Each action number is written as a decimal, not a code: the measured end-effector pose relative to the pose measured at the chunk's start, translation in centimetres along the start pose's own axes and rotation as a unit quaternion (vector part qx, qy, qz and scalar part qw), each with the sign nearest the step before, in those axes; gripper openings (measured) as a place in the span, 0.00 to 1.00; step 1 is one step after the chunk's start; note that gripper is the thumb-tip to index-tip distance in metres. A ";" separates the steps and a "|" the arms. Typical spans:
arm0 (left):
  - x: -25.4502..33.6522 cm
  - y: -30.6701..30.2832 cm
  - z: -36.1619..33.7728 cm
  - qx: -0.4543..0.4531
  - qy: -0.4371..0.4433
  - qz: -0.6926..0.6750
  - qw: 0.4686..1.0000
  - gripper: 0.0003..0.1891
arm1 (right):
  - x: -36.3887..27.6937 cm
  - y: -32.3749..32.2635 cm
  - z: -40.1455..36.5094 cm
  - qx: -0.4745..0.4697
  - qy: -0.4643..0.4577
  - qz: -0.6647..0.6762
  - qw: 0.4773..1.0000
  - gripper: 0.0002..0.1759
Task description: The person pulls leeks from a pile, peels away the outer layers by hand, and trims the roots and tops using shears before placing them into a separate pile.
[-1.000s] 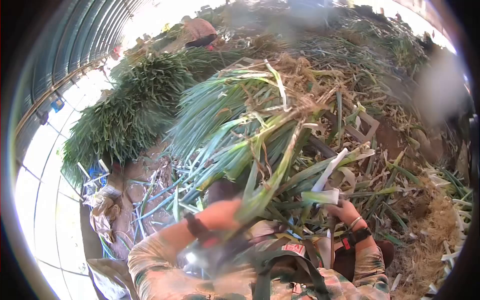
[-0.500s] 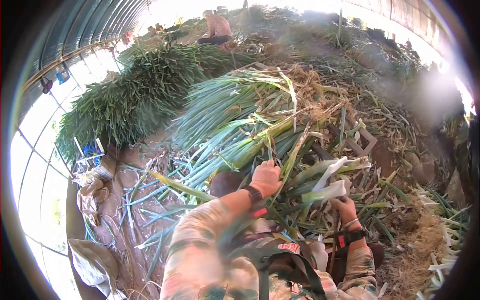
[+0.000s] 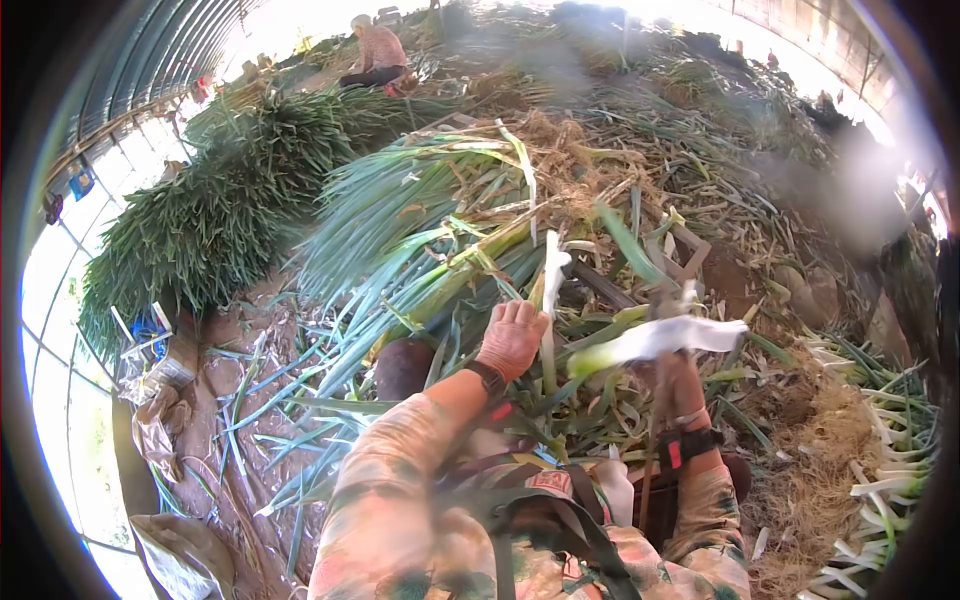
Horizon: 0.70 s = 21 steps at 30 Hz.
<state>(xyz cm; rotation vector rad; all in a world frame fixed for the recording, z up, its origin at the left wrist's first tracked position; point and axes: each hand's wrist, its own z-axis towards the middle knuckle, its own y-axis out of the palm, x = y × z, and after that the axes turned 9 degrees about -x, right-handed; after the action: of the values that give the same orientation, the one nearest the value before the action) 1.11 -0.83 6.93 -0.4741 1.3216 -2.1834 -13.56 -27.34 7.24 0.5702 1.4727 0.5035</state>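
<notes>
My left hand (image 3: 513, 338) is closed, fingers curled at the near edge of a heap of long green onions (image 3: 375, 235), with leaves to the left and roots to the right. Against its fingers an upright white green onion stalk (image 3: 552, 275) shows. My right hand (image 3: 682, 388), smeared by motion, is closed at a blurred white green onion piece (image 3: 675, 338) lying across its top; its fingertips are hidden. Loose leaves and peelings (image 3: 600, 400) lie beneath and between the hands.
Trimmed white stalks (image 3: 885, 490) lie in a row at right, beside a mound of cut roots (image 3: 815, 480). A large green bundle (image 3: 200, 220) stands at left, near a sack (image 3: 180, 555). Another person (image 3: 378, 52) sits far back.
The view has shifted right. My right hand has risen with the white piece, which now lies more level. The upright white stalk now shows beside my left hand.
</notes>
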 end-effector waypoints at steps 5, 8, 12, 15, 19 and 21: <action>-0.4 2.2 0.0 -0.176 -0.036 -0.052 0.982 0.07 | -0.3 -0.9 0.3 0.058 -0.051 0.125 0.989 0.22; -0.2 5.4 -1.4 -0.188 -0.107 0.002 0.976 0.06 | 1.9 -2.5 0.4 0.045 0.001 0.020 0.999 0.24; -0.1 6.8 -2.1 -0.200 -0.161 0.052 0.965 0.09 | 5.8 -4.9 -1.1 0.005 0.102 -0.335 0.937 0.25; -0.9 7.4 -2.2 -0.204 -0.182 0.068 0.960 0.11 | 2.7 4.5 -1.4 -0.002 0.315 -0.531 0.786 0.24; -1.4 7.1 -1.4 -0.244 -0.178 0.092 0.949 0.11 | 7.0 1.2 -1.9 -0.087 0.019 -0.590 0.802 0.19; -1.9 7.3 -1.4 -0.272 -0.184 0.098 0.940 0.11 | 5.1 2.2 -1.5 -0.062 0.031 -0.605 0.794 0.20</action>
<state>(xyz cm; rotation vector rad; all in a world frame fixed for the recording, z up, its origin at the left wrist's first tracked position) 3.77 -1.37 -0.22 -0.8691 1.6603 -1.4569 -14.75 -22.32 4.69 -0.5498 1.5340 -0.4114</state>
